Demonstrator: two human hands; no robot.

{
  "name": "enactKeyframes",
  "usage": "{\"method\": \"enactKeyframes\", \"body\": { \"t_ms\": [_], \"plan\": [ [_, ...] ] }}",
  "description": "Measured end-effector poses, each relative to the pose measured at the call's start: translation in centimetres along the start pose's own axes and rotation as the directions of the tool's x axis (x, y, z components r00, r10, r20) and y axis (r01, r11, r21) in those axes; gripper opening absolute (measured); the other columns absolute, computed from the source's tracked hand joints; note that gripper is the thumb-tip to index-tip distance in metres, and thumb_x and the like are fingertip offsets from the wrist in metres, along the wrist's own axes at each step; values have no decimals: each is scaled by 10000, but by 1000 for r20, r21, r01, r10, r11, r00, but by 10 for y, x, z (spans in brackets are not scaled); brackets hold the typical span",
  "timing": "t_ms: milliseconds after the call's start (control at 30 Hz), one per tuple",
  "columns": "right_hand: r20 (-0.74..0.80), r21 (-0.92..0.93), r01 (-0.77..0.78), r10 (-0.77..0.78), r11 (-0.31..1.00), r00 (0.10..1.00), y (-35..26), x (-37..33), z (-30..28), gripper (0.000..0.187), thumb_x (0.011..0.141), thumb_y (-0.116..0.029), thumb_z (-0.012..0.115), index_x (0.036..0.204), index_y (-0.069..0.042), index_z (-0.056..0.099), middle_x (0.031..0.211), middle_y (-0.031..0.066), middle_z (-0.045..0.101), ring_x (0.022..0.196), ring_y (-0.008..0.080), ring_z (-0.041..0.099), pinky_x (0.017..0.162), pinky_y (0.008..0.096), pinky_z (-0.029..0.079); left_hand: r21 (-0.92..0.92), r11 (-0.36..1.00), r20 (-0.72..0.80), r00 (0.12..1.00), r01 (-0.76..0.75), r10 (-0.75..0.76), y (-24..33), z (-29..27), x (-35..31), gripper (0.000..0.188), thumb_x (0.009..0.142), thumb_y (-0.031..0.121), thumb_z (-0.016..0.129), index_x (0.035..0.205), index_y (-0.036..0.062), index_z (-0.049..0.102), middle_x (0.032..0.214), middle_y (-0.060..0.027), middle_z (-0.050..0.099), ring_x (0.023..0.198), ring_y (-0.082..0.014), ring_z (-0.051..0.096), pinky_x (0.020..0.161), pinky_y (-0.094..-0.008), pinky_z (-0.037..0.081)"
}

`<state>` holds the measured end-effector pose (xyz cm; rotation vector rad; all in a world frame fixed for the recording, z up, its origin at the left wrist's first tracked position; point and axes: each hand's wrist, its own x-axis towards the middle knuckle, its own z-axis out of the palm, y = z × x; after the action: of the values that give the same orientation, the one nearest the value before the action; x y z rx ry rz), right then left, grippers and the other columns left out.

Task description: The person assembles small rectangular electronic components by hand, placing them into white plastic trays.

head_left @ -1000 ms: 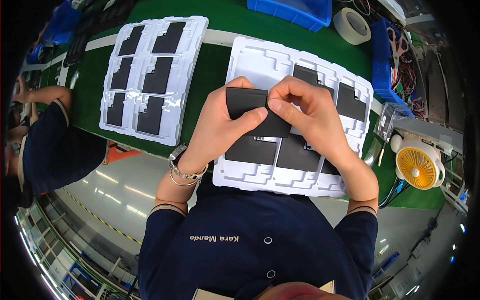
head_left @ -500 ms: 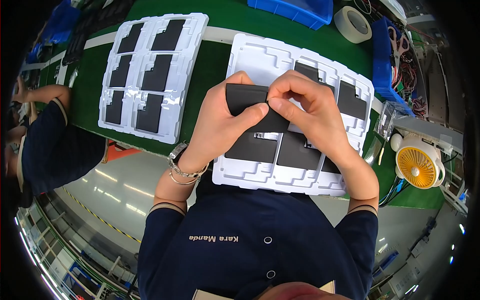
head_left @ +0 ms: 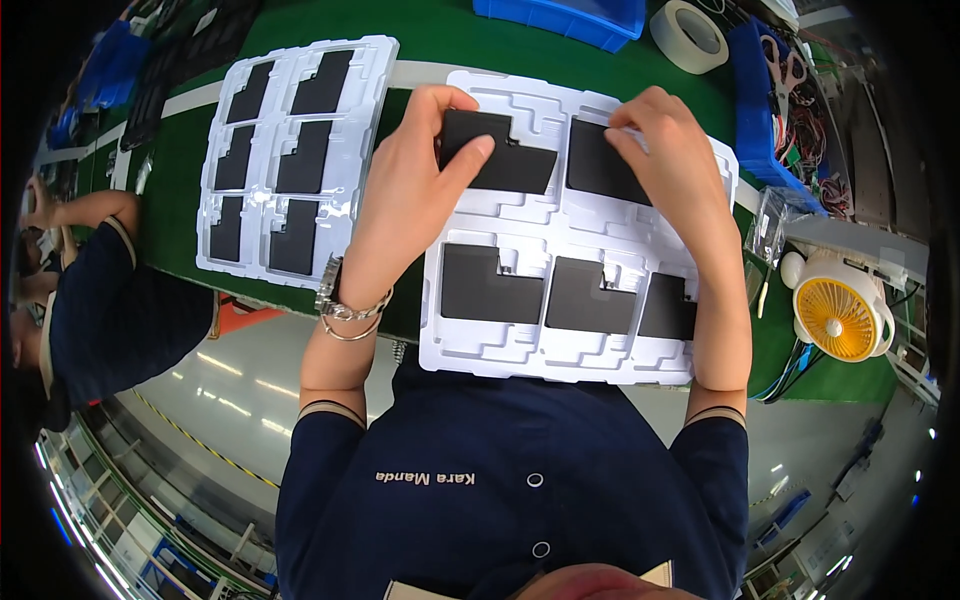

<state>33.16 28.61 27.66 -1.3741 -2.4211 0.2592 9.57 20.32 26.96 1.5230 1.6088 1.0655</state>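
The green bench (head_left: 430,40) carries a white tray (head_left: 460,352). Taking this tray as clock centre, a second tray (head_left: 368,100) lies between nine and ten o'clock, a blue bin (head_left: 560,28) at twelve, a tape (head_left: 665,40) at one, a blue box (head_left: 750,130) at two and a fan (head_left: 838,318) near four.

Pretty bright, even light on the tabletop (head_left: 430,30), with a bit of shine off the left tray (head_left: 375,110). The black pieces (head_left: 485,295) stay flat and dark. Floor (head_left: 230,400) has streaky glare, bright strips glow at lower left, and the fisheye bends edges, going soft, then black at the rim.
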Motion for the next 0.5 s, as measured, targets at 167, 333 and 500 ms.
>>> {"method": "enactKeyframes", "body": {
  "t_ms": [167, 333, 500],
  "plan": [
    [50, 75, 84, -88, 994, 995, 4, 3, -1, 122, 802, -76, 704, 862, 1, 629, 855, 105, 637, 810, 266, 605, 745, 379, 502, 390, 885, -97, 944, -255, 315, -19, 5, 14, 271, 870, 172, 689, 1083, 55, 570, 914, -108, 633, 805, -247, 581, 693, -346, 476],
    [136, 496, -57, -12, 867, 991, -18, 1, -31, 139, 809, -46, 702, 883, -5, 592, 780, 66, 603, 726, 175, 570, 709, 297, 465, 49, 978, -37, 978, -201, 203, 1, 6, 0, 353, 861, 162, 689, 1182, 53, 592, 1045, -57, 661, 966, -171, 613, 817, -285, 476],
    [60, 772, 22, -107, 636, 992, -45, -13, -23, 128, 838, -71, 700, 912, -6, 619, 777, 39, 623, 725, 145, 564, 719, 269, 465, -197, 972, 412, 910, 131, -39, 32, 13, -11, 205, 873, 160, 700, 966, -14, 643, 842, 0, 592, 778, -66, 555, 685, -225, 452]
  ]
}}
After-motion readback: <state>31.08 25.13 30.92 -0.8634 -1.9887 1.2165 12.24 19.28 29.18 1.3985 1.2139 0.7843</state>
